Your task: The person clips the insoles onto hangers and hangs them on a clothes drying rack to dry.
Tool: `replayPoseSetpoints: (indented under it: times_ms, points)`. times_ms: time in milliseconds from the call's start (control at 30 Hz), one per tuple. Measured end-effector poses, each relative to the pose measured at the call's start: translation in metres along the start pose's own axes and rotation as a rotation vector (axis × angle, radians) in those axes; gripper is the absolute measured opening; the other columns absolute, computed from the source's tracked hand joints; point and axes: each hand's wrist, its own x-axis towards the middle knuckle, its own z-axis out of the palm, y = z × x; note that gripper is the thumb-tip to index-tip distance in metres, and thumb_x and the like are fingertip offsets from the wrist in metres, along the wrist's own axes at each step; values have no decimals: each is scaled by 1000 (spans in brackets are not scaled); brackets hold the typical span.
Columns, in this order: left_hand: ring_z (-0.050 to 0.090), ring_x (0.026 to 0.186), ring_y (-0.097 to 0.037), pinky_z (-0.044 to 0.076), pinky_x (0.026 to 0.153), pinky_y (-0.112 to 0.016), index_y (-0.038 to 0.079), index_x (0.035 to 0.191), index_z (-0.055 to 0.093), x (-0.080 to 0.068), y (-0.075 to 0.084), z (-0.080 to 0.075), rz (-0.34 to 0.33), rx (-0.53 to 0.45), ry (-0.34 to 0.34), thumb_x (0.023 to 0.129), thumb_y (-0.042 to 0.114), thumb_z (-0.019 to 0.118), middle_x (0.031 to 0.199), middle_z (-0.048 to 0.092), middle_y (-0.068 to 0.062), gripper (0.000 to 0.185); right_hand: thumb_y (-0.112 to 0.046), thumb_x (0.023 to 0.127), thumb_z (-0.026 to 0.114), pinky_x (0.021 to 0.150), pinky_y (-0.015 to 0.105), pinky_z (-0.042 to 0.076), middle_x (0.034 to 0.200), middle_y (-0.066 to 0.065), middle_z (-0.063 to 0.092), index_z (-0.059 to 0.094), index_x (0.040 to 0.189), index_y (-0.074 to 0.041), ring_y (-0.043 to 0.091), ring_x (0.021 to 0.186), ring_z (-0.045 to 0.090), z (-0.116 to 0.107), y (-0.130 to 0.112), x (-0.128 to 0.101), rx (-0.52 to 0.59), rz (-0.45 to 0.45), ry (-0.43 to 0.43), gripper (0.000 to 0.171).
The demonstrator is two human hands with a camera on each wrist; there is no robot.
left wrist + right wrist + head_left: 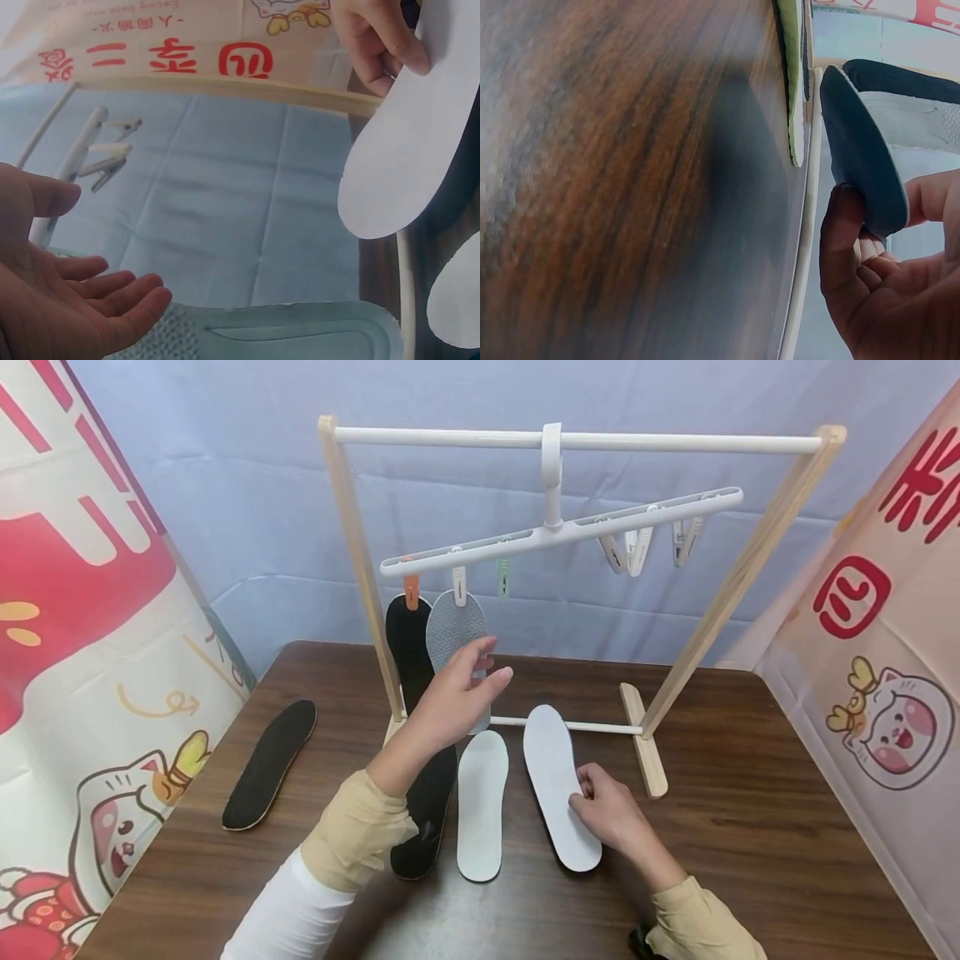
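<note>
My right hand (609, 806) pinches a white insole (551, 777) by its right edge, above the table. Its dark underside faces the right wrist camera, with the right hand (900, 285) gripping near one end. My left hand (456, 693) is raised before a grey textured insole (453, 631), fingers loosely spread and nothing in them. Seen from the left wrist, that hand (82, 292) is apart from the white insole (409, 165). A white clip (459, 585) holds the grey insole, and an orange clip (412, 592) holds a black insole (408, 647) beside it.
A white bar hanger (577, 531) hangs tilted from a wooden rack (697, 610). A green clip (503, 578) and several white clips (636, 552) dangle from it. On the table lie a black insole (270, 764), a pale insole (482, 810) and another black one (437, 793) under the left forearm.
</note>
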Motion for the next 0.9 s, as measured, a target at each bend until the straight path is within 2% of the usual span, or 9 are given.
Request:
replayPoseSetpoints:
  times_ms: [467,900]
  points:
    - [45,141,-21,39,114,-39,11,157,33,7,8,-4,-17,-15,19,105,31,55,159,38,-4,60,-6,85,56,69,32,41,83,2,51,57,105,-3,21,80,53,0,1,0,2,0,-2,20]
    - [46,140,-22,39,114,-37,7,156,31,14,13,-6,13,-38,45,105,28,55,157,41,-8,60,-6,85,57,69,32,41,83,2,51,58,106,-1,20,79,52,-1,2,0,7,-2,-6,22]
